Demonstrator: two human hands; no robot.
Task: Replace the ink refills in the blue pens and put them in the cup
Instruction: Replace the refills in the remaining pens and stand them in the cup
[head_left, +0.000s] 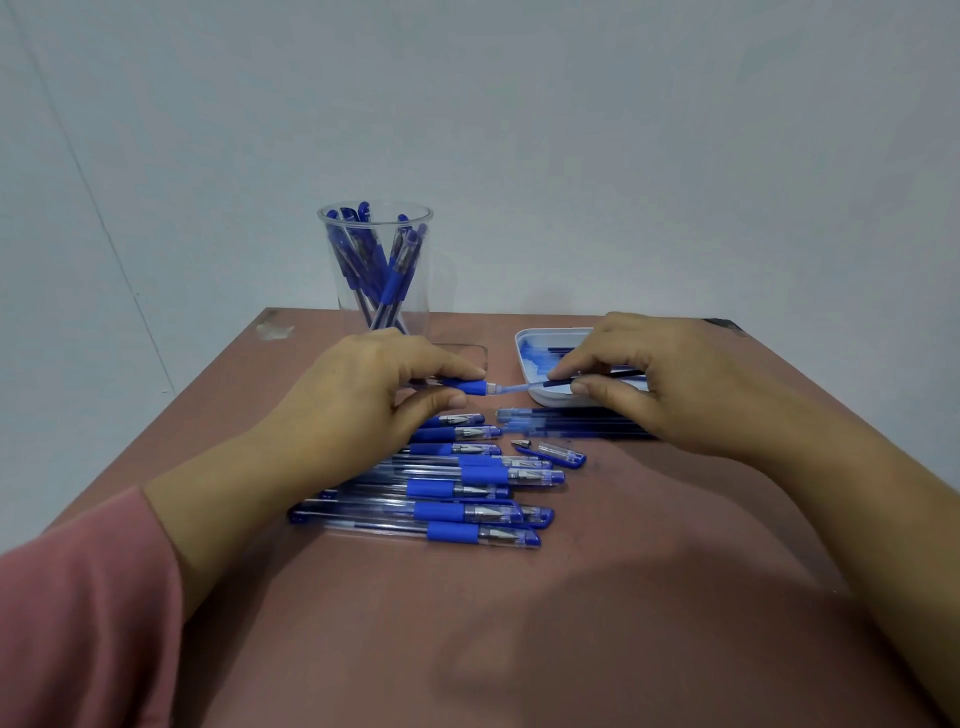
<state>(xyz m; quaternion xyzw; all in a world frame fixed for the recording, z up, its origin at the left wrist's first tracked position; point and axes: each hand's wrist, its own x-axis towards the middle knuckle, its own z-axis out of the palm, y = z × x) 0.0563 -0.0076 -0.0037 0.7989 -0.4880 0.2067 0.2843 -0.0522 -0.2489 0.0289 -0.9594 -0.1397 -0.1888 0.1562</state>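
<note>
Left grip (374, 384) clamped on pen barrel (470, 387) at blue sleeve, held above desk (519, 623).
Right grip (670, 379) pinches refill (558, 383) over tray (521, 358), other end at barrel mouth.
Going in or coming out: cannot tell.
Advice: keep refill in line with barrel, steady barrel, slide straight, no bending.
Cap (561, 454) lies near.
Cup (428, 213) at rear holds pens.
</note>
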